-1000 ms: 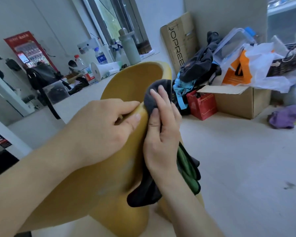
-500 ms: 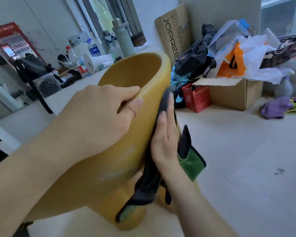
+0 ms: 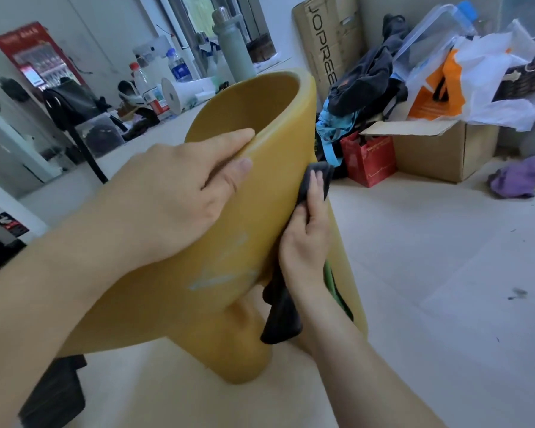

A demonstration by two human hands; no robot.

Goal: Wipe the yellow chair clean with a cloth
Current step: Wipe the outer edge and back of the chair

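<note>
Grips rim of yellow chair, tilted over the floor mid-view, w/ L hand, thumb outside & fingers curled over the edge, and presses dark cloth flat against chair's outer side w/ straight fingers of R hand.

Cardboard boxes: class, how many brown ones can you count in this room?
2. A tall brown cardboard box printed JOPREE stands against the back wall; an open brown cardboard box sits on the floor beside the red paper bag. Clutter may hide more.
</note>
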